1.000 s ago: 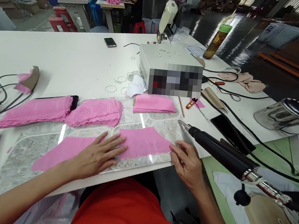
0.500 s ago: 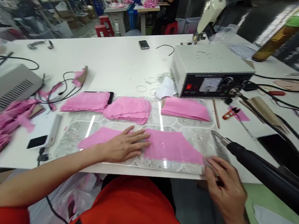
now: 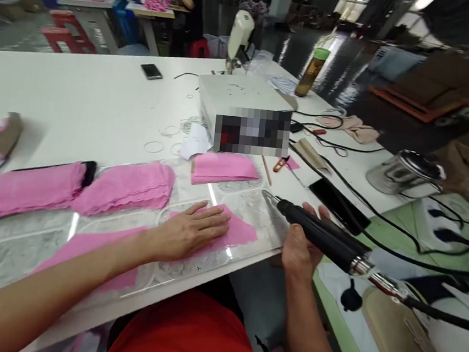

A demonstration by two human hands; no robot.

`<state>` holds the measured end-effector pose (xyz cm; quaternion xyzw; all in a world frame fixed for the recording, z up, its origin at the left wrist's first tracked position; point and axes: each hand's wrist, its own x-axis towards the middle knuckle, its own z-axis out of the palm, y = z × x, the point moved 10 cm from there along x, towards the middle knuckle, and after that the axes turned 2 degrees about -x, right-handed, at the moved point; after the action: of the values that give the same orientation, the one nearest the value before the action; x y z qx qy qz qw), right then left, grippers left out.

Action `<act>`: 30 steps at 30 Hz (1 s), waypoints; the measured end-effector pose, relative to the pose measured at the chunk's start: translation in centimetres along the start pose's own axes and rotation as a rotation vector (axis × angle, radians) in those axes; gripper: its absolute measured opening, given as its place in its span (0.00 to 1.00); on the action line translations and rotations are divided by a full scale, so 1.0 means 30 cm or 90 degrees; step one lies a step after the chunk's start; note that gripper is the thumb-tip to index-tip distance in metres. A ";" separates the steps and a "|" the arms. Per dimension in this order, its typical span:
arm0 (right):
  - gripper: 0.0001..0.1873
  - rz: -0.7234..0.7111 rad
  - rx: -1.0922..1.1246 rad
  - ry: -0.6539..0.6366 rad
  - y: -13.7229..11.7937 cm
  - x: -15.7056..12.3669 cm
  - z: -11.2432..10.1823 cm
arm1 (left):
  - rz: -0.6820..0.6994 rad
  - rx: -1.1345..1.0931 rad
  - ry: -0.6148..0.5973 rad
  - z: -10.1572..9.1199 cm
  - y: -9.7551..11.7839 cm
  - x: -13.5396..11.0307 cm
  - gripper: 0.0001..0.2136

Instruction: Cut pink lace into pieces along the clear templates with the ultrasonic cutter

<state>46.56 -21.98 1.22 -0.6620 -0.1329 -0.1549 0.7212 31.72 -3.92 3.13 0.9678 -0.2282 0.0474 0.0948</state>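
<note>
My left hand (image 3: pixel 196 230) lies flat, fingers stretched out, on a pink fabric piece (image 3: pixel 240 229). Its palm hides part of that piece. A second pink piece (image 3: pixel 87 245) lies farther left, partly under my forearm. Both rest on a clear, patterned sheet (image 3: pixel 166 277). My right hand (image 3: pixel 300 249) is closed around a black corded handpiece (image 3: pixel 320 231), thumb on the near side and fingers partly hidden behind. The handpiece's thin metal tip (image 3: pixel 271 196) points left, to the right of the fabric and apart from it.
Pink stacks (image 3: pixel 125 187) and folded pink fabric (image 3: pixel 225 167) lie behind my hands. A control box (image 3: pixel 242 91) stands beyond. Snips (image 3: pixel 280 164), a black phone (image 3: pixel 339 205) and cables are at right, near a metal mug (image 3: pixel 403 173). A person (image 3: pixel 188 11) sits far back.
The view has turned right. My right hand has left the fabric's right end and taken hold of the handpiece. My left hand has shifted right over the right-hand pink piece.
</note>
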 end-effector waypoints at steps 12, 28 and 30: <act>0.16 0.003 0.119 0.151 0.024 0.160 0.006 | 0.054 -0.053 -0.037 0.078 0.023 0.105 0.19; 0.10 -0.040 0.142 -0.106 -0.191 0.101 -0.026 | 0.051 -0.062 -0.006 0.087 0.027 0.099 0.18; 0.09 -0.022 0.164 -0.120 -0.182 0.095 -0.012 | 0.050 -0.061 -0.004 0.086 0.027 0.100 0.17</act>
<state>47.00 -22.88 7.30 -0.5733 -0.2302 -0.0858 0.7816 34.13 -6.46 1.14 0.9528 -0.2679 0.0371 0.1382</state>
